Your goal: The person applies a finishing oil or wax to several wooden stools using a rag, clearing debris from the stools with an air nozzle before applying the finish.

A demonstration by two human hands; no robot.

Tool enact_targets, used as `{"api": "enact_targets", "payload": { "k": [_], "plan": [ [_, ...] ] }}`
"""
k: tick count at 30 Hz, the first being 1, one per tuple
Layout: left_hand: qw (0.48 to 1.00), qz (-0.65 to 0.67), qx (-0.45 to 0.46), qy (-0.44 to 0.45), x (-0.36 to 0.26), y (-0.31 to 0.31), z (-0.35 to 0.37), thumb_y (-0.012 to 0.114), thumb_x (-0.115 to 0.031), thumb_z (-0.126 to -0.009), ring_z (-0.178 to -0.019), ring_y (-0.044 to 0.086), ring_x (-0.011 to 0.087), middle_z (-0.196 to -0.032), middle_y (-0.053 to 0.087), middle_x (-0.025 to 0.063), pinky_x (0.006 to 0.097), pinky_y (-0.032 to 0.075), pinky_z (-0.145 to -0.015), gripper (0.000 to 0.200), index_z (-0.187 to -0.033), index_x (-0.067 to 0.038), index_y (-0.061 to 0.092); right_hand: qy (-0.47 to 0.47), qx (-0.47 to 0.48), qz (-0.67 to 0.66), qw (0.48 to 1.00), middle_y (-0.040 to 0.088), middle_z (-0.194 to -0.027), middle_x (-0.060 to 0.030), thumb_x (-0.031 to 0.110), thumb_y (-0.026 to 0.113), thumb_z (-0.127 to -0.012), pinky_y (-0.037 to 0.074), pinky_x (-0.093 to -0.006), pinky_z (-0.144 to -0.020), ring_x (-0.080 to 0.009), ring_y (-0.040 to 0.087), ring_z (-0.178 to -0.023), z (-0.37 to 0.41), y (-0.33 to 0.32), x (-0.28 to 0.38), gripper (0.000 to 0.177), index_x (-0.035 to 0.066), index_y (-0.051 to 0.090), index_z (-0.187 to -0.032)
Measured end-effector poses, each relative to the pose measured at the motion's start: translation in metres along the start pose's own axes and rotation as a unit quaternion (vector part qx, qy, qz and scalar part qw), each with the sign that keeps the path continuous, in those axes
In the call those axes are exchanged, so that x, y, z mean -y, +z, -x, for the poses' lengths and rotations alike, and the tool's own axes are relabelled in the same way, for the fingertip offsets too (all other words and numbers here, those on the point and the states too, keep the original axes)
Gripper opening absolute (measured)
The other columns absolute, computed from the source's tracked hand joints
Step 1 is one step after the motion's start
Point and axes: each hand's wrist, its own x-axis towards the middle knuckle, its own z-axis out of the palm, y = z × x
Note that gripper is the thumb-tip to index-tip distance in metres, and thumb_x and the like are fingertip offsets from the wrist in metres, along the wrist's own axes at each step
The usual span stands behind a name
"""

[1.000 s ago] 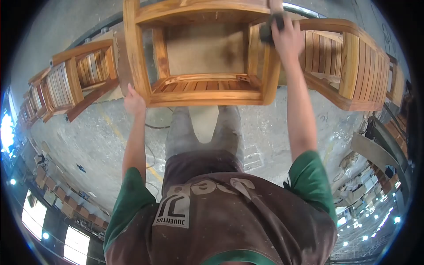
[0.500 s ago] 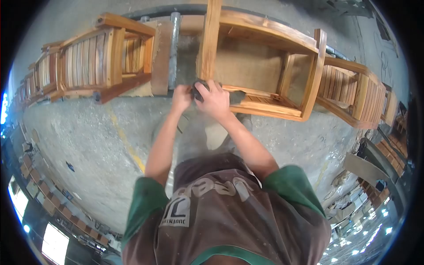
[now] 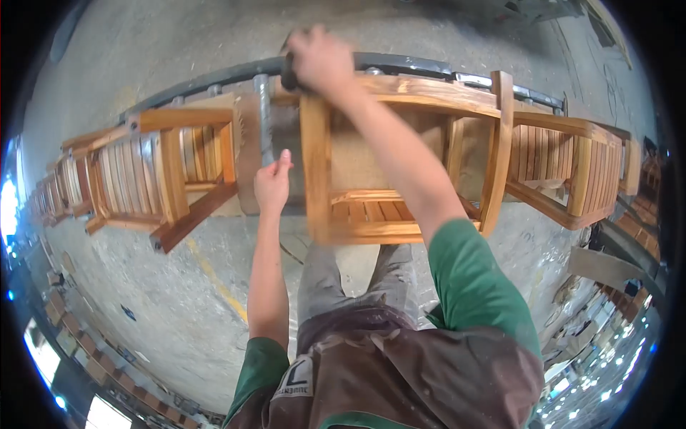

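Note:
A wooden chair frame (image 3: 315,171) with a slatted section lies on its side in front of me. My right hand (image 3: 323,63) is stretched out over its far left corner, closed on a dark pad (image 3: 289,71). The pad is smeared by motion, and whether it is cloth or a block I cannot make out. It is at the far end of the chair's left post. My left hand (image 3: 273,187) hovers left of that post, apart from the wood. Its fingers are curled, the thumb points up, and nothing shows in it.
The chair rests on a roller conveyor (image 3: 263,118) with a dark far rail (image 3: 236,76). More slatted chairs stand in line on the left (image 3: 132,175), and another chair (image 3: 600,168) is on the right. Concrete floor with a yellow line (image 3: 218,282) lies nearer me.
My right hand has moved with the dark pad from the chair's near left side to its far left corner. My left hand has come away from the pad and the post. The view has shifted.

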Motion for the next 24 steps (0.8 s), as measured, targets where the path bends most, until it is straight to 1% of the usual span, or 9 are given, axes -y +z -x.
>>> {"api": "enact_targets", "payload": {
  "k": [1, 4, 7, 9, 13, 14, 17, 20, 24],
  "plan": [
    [1.000, -0.004, 0.008, 0.008, -0.022, 0.006, -0.010, 0.059, -0.059, -0.090, -0.064, 0.063, 0.0261, -0.062, 0.062, 0.0174, 0.0379, 0.048, -0.067, 0.060, -0.078, -0.002, 0.071, -0.083, -0.062, -0.039, 0.994, 0.060, -0.095, -0.0181, 0.022, 0.066, -0.076, 0.055, -0.0485, -0.057, -0.0364, 0.066, -0.077, 0.029, 0.003, -0.005, 0.024, 0.020, 0.062, -0.099],
    [0.990, -0.118, -0.055, 0.054, -0.061, 0.010, -0.018, 0.045, -0.070, -0.091, -0.084, 0.063, 0.0457, -0.078, 0.066, 0.0250, 0.0482, 0.047, -0.076, 0.073, -0.082, -0.002, 0.072, 0.054, 0.024, -0.035, 0.998, 0.059, -0.097, -0.0163, 0.024, 0.078, -0.067, 0.056, -0.0450, -0.059, -0.0347, 0.067, -0.078, 0.060, -0.045, -0.052, 0.038, 0.021, 0.061, -0.101],
    [0.986, -0.155, -0.018, 0.064, -0.076, 0.014, -0.059, 0.045, -0.071, -0.091, -0.072, 0.065, 0.0366, -0.067, 0.064, 0.0218, 0.0469, 0.048, -0.073, 0.077, -0.074, 0.001, 0.068, 0.086, 0.055, 0.017, 0.995, 0.059, -0.097, -0.0159, 0.024, 0.076, -0.073, 0.056, -0.0455, -0.062, -0.0357, 0.067, -0.078, 0.091, -0.098, -0.139, 0.035, 0.020, 0.060, -0.104],
    [0.998, -0.045, 0.019, 0.040, -0.085, 0.013, -0.078, 0.055, -0.062, -0.092, -0.041, 0.053, 0.0176, -0.053, 0.058, 0.0079, 0.0344, 0.041, -0.041, 0.069, -0.059, -0.003, 0.063, 0.130, 0.089, 0.092, 0.983, 0.061, -0.097, -0.0166, 0.024, 0.075, -0.076, 0.055, -0.0467, -0.066, -0.0377, 0.066, -0.083, 0.112, -0.140, -0.205, 0.037, 0.020, 0.059, -0.109],
    [0.995, 0.018, 0.073, 0.066, -0.087, 0.018, -0.119, 0.051, -0.049, -0.099, -0.038, 0.050, 0.0133, -0.056, 0.059, 0.0050, 0.0284, 0.037, -0.037, 0.057, -0.075, 0.000, 0.068, 0.249, 0.033, -0.025, 0.967, 0.067, -0.107, -0.0171, 0.020, 0.070, -0.082, 0.056, -0.0413, -0.076, -0.0306, 0.069, -0.089, 0.150, -0.219, -0.302, 0.041, 0.011, 0.058, -0.119],
    [0.993, 0.051, 0.092, 0.056, -0.091, 0.020, -0.120, 0.050, -0.046, -0.100, -0.040, 0.051, 0.0131, -0.059, 0.061, 0.0051, 0.0283, 0.037, -0.037, 0.054, -0.077, 0.000, 0.068, 0.324, 0.005, -0.141, 0.935, 0.068, -0.109, -0.0163, 0.020, 0.068, -0.085, 0.055, -0.0399, -0.079, -0.0271, 0.070, -0.093, 0.160, -0.231, -0.316, 0.041, 0.006, 0.057, -0.122],
    [0.988, 0.114, 0.093, -0.052, -0.097, 0.026, -0.115, 0.049, -0.042, -0.100, -0.044, 0.053, 0.0122, -0.064, 0.063, 0.0055, 0.0282, 0.036, -0.038, 0.050, -0.080, 0.000, 0.068, 0.590, 0.014, -0.566, 0.575, 0.064, -0.122, -0.0154, 0.031, 0.042, -0.102, 0.055, -0.0406, -0.094, -0.0267, 0.066, -0.105, 0.211, -0.251, -0.341, 0.043, 0.003, 0.054, -0.132],
    [0.984, 0.056, 0.159, -0.062, -0.105, 0.019, -0.101, 0.046, -0.042, -0.102, -0.043, 0.050, 0.0108, -0.065, 0.063, 0.0043, 0.0252, 0.035, -0.037, 0.045, -0.086, -0.005, 0.067, 0.612, -0.039, -0.640, 0.463, 0.063, -0.124, -0.0161, 0.035, 0.038, -0.103, 0.054, -0.0437, -0.095, -0.0285, 0.065, -0.108, 0.264, -0.218, -0.350, 0.046, 0.003, 0.054, -0.132],
    [0.992, 0.059, 0.108, -0.007, -0.117, 0.017, -0.076, 0.044, -0.042, -0.102, -0.040, 0.047, 0.0102, -0.062, 0.060, 0.0035, 0.0250, 0.032, -0.035, 0.047, -0.086, -0.004, 0.066, 0.577, -0.047, -0.687, 0.438, 0.064, -0.124, -0.0163, 0.038, 0.041, -0.101, 0.053, -0.0444, -0.096, -0.0296, 0.065, -0.107, 0.255, -0.228, -0.340, 0.049, 0.003, 0.055, -0.131]
  ]
}}
